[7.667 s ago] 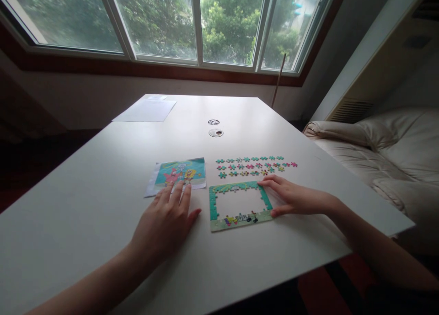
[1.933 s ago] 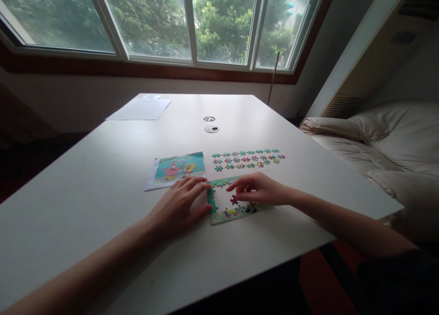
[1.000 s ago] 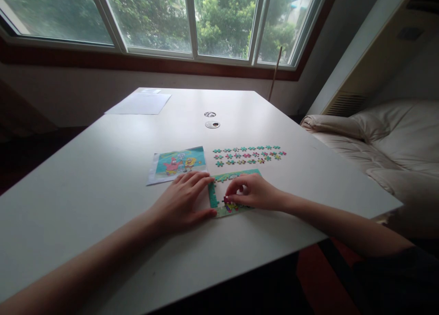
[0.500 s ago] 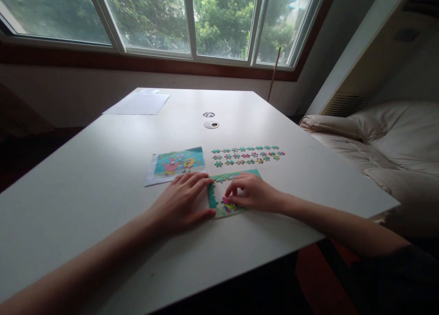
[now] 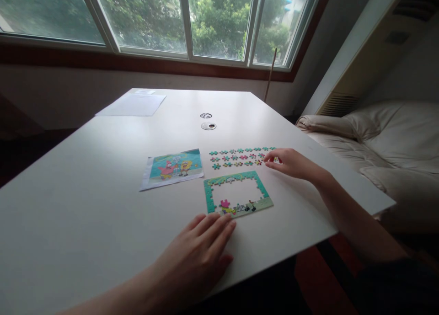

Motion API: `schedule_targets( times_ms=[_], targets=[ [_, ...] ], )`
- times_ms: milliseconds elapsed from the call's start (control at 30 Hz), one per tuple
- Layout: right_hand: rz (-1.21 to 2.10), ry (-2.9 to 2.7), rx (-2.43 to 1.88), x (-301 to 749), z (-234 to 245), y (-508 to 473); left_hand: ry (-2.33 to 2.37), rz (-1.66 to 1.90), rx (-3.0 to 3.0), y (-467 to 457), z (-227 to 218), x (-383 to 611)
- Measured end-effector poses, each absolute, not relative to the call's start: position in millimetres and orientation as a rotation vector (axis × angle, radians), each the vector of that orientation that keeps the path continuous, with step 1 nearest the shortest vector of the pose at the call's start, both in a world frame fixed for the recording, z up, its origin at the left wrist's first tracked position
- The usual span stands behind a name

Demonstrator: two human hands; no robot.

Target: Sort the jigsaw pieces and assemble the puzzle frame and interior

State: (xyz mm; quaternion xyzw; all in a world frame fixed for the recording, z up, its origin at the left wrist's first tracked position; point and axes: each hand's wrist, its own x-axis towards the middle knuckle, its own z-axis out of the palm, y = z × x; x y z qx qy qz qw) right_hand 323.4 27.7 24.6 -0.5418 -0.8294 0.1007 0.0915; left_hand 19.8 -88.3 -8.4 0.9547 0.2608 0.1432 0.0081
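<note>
A jigsaw puzzle (image 5: 207, 195) lies on the white table, its border joined and its middle largely unfilled. A pink piece (image 5: 225, 203) sits at its lower left, above yellow and green pieces. My left hand (image 5: 206, 242) lies flat, fingers stretched, with its fingertips at the puzzle's near edge. Above the right end of the loose puzzle pieces (image 5: 243, 157), my right hand (image 5: 290, 162) is bent, thumb and forefinger a little apart. Nothing shows clearly between them. Some pieces are hidden beneath this hand. The loose pieces lie in three rows beyond the puzzle.
A printed cartoon picture (image 5: 176, 166) lies left of the loose pieces. White paper (image 5: 132, 105) rests at the table's far left. Two round fittings (image 5: 208, 126) are set in the tabletop. A cream sofa (image 5: 394, 127) stands to the right, below the slanted pale unit.
My right hand has left the pink piece in the puzzle and moved right and away to the loose pieces. My left hand has slid from the puzzle's left side to its near edge.
</note>
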Motion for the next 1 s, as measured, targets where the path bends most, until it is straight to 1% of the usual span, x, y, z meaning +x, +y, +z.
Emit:
schedule_targets(
  times_ms=[100,167,367,433,667,1000],
  targets=[
    [0.364,-2.484,-1.767,336,29,28,0.795,0.397,3.024,-89,-12,21],
    [0.436,-2.519,-1.79,339,32,25,0.799,0.386,3.03,-88,-13,22],
    [0.84,-2.629,-1.607,326,30,8,0.85,0.39,3.024,-90,-14,24],
    [0.914,-2.621,-1.57,321,27,3,0.861,0.383,3.035,-90,-14,25],
    [0.889,-2.645,-1.504,318,25,-6,0.86,0.412,3.062,-89,-15,25],
    [0.887,-2.63,-1.521,317,24,-6,0.823,0.381,3.129,-89,-14,26]
  ],
)
